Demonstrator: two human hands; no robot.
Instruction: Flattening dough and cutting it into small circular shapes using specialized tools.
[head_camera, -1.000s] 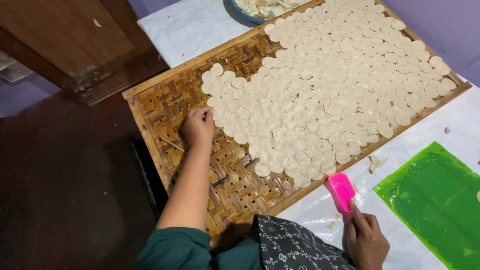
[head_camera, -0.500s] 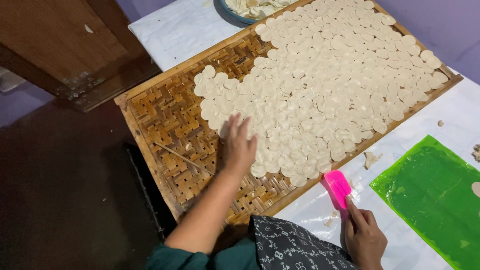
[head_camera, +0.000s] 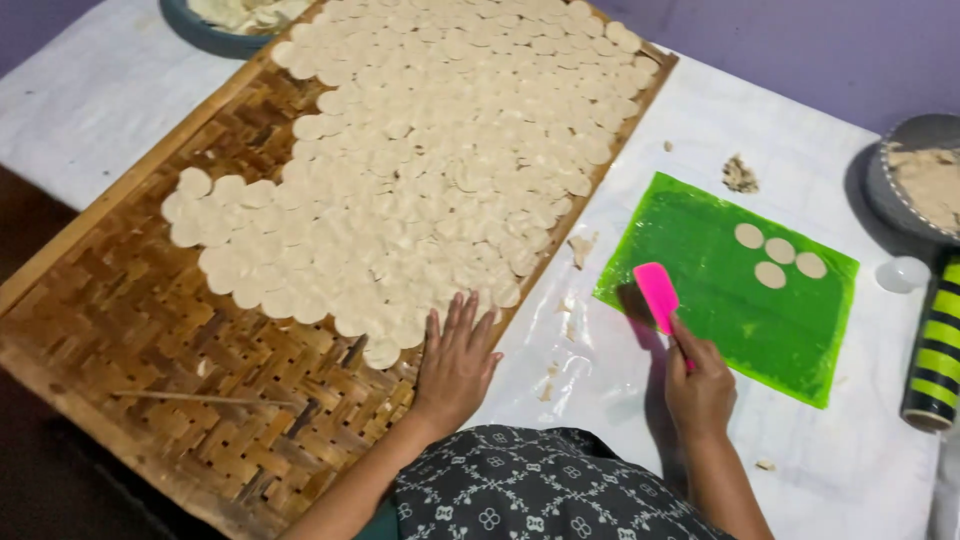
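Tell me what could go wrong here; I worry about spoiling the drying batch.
The left hand rests flat on the woven bamboo tray right at the edge of the pale dough discs; a small slide could squash or shift the nearest ones. The discs overlap closely, so they might stick together. The pink scraper in the right hand sits on the green mat near four loose discs, which a careless sweep might nick.

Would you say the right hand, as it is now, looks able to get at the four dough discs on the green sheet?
Probably yes. The right hand holds a pink scraper whose blade already lies on the green sheet, and only bare sheet lies between it and the four dough discs.
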